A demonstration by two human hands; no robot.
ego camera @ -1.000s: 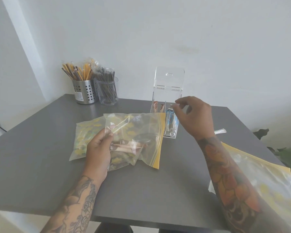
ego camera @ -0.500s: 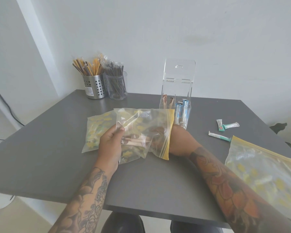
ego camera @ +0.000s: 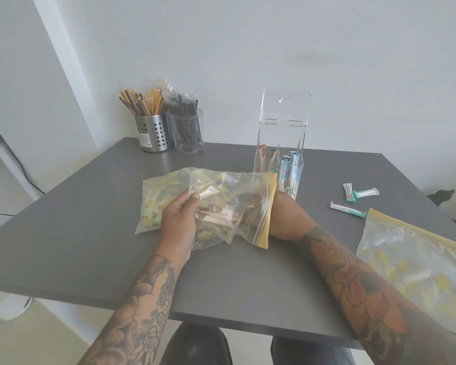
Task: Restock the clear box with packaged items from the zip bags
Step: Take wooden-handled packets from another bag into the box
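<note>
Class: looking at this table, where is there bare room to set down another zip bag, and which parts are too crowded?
Bare table: the left side, between the cups and the near edge, and the near strip in front of the middle bags. Crowded: the middle, with bags, both hands and the clear box close together; the right side, with loose packets and another bag.

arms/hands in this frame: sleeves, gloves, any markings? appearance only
Both forearms are bare: no sleeves, gloves, watch or rings visible. The left forearm carries black-and-grey tattoos of roses and swirls up to the wrist; the left hand looks unmarked. The right forearm has a colour tattoo, orange-red petals with dark outlines. The right hand shows only dimly through the zip bag, so any markings there cannot be told.
</note>
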